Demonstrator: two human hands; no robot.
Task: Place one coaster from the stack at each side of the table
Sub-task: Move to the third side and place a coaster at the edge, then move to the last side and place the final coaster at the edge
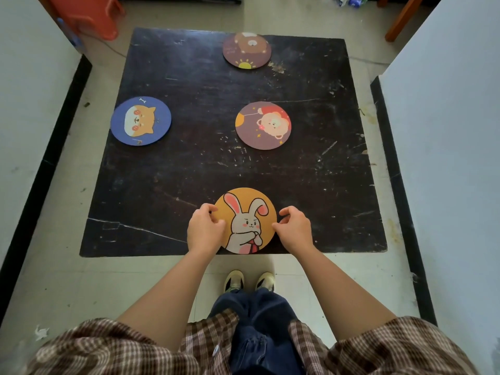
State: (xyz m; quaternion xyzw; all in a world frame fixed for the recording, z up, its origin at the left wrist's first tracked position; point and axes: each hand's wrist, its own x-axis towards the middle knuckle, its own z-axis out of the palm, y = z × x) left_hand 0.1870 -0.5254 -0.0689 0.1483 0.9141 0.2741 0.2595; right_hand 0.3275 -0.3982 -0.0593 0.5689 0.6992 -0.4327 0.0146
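An orange coaster with a white rabbit [247, 212] lies at the near edge of the black square table [189, 171]. My left hand [204, 228] pinches its left rim and my right hand [295, 228] touches its right rim with curled fingers. A blue coaster with a dog face [141, 121] lies at the left side. A brown bear coaster [246, 50] lies at the far side. A purple coaster with a red-hooded bear [263, 125] sits right of centre; whether more coasters lie under it is unclear.
The low table stands on a pale tiled floor, with white walls with black skirting close on the left [40, 163] and right [400, 185]. An orange plastic stool [92, 14] stands beyond the far left corner. My shoes [249, 281] are just below the near edge.
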